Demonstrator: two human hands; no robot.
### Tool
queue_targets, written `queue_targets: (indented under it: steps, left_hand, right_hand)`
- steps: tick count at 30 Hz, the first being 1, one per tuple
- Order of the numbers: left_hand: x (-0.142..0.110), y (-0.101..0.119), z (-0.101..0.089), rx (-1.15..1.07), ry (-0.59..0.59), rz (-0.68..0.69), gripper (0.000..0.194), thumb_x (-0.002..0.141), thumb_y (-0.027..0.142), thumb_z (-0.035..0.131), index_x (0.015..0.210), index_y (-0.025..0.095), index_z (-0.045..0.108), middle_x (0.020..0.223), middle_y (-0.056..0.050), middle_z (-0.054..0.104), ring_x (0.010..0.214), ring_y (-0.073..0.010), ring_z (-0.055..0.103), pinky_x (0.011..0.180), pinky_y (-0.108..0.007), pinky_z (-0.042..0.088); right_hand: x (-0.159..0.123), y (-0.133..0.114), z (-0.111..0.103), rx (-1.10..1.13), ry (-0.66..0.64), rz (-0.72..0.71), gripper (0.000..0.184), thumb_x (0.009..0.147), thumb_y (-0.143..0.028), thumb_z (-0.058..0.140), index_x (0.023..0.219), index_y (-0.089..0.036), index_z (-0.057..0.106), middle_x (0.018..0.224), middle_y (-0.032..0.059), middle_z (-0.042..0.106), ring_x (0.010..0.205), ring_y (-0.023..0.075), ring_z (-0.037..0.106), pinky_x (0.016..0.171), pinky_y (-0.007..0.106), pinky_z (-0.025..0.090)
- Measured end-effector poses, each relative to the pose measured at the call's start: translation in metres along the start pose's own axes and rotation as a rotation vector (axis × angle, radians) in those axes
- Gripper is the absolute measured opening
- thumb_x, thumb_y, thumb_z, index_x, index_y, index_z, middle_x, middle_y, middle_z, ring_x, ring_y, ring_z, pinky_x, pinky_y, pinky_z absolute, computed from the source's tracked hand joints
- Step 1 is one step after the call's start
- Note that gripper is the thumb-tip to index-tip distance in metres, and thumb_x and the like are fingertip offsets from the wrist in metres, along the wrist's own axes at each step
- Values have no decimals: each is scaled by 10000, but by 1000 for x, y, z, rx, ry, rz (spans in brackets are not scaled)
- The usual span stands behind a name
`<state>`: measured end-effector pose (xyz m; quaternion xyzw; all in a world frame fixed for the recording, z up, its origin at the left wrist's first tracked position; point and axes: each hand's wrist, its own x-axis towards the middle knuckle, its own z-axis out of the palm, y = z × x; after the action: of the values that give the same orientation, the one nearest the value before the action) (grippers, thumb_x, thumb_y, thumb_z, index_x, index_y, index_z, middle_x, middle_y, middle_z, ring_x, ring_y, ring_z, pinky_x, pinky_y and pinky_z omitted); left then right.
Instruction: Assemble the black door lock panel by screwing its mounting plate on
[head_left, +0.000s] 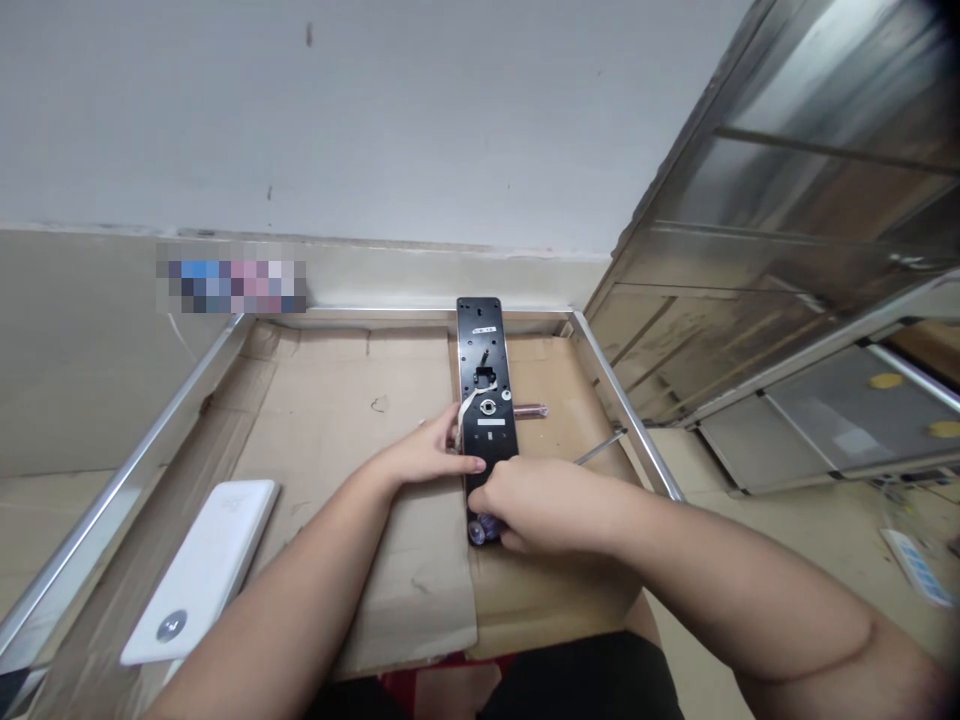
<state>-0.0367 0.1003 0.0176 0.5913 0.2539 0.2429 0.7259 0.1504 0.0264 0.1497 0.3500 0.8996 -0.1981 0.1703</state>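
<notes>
1. Gripping the black door-lock panel (486, 350) with my left hand (424, 450), I have my fingers (466, 463) curled around its left edge.
2. My right hand (544, 505) is clenched on the panel's lower end, partly hiding a purple knob (484, 528).
3. A white cable (471, 402) runs across the panel's middle.
4. Just right of the panel, a copper-coloured spindle (529, 410) lies on a cardboard sheet (360, 400), with a screwdriver (600, 448) nearer my right wrist.
5. Left of the panel, a white slab with a round grey disc (199, 570) lies on the cardboard.
6. Right of the panel, beyond a metal rail (647, 440), stands a stainless-steel cabinet (787, 200).
7. Past the panel's top end rises a pale wall (375, 120).
</notes>
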Motion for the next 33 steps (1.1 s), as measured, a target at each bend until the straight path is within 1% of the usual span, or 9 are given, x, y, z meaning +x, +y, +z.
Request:
queue_targets:
  steps: [2, 4, 10, 12, 15, 19, 26, 30, 33]
  left_hand:
    - [0, -1, 0, 5, 8, 13, 973, 746, 264, 851, 1535, 236, 282, 1395, -169, 591, 1290, -350, 577, 1077, -530, 461]
    - [0, -2, 1, 15, 13, 38, 983, 730, 259, 863, 1530, 240, 291, 1442, -175, 548, 1328, -358, 543, 1107, -543, 430]
    - [2, -7, 2, 15, -22, 109, 997, 763, 245, 838, 1553, 266, 230, 1539, -179, 442, 1442, -364, 415, 1174, -587, 330]
    - [3, -8, 3, 33, -28, 108, 1025, 765, 243, 836, 1564, 282, 196, 1574, -175, 395, 1472, -359, 368, 1198, -594, 283]
    - [5, -8, 4, 58, -32, 103, 1023, 771, 252, 830, 1565, 288, 185, 1613, -171, 332, 1502, -355, 311, 1222, -603, 219]
    - [5, -5, 7, 81, -48, 173, 972, 775, 272, 825, 1553, 256, 243, 1617, -171, 320, 1516, -364, 277, 1237, -592, 183]
    - [5, -11, 9, 141, 11, 83, 1022, 757, 321, 841, 1544, 199, 201, 1525, -207, 403, 1442, -370, 389, 1193, -596, 283]
    - [5, -12, 10, 156, 31, 87, 1017, 737, 318, 857, 1530, 220, 228, 1468, -188, 446, 1391, -373, 440, 1150, -602, 355]
    - [3, -7, 13, 116, 18, -8, 1046, 748, 347, 847, 1536, 258, 166, 1349, -178, 511, 1161, -347, 614, 946, -592, 534]
  right_hand:
    - [-10, 4, -9, 125, 71, -7, 120, 842, -286, 622, 890, -196, 686, 789, 49, 684, 633, 149, 558, 521, 249, 278]
    - [-22, 10, -19, 336, 262, -82, 222, 885, -418, 644, 838, -202, 631, 747, 8, 641, 625, 119, 522, 551, 239, 331]
    - [-52, 27, -33, 897, 1348, -484, 459, 864, -628, 605, 675, -244, 439, 509, -70, 341, 419, 99, 309, 471, 272, 315]
    - [-55, 29, -36, 1083, 1505, -483, 500, 896, -696, 475, 672, -258, 385, 464, -83, 272, 376, 99, 232, 439, 266, 304]
    - [-53, 28, -41, 1285, 1439, -514, 514, 938, -684, 377, 674, -248, 314, 458, -85, 238, 378, 95, 163, 422, 242, 264]
    - [-35, 25, -36, 1319, 1315, -575, 512, 914, -678, 472, 690, -248, 307, 474, -92, 271, 381, 87, 216, 432, 232, 269]
    - [-7, 24, -22, 1319, 1277, -392, 570, 804, -794, 504, 696, -268, 312, 432, -109, 274, 369, 91, 222, 403, 243, 273]
    - [-4, 24, -22, 1339, 1274, -469, 535, 832, -738, 551, 692, -259, 358, 443, -104, 289, 375, 83, 227, 400, 234, 267]
    - [-5, 25, -21, 1325, 1243, -616, 505, 903, -704, 501, 709, -246, 416, 466, -91, 317, 383, 85, 266, 408, 229, 288]
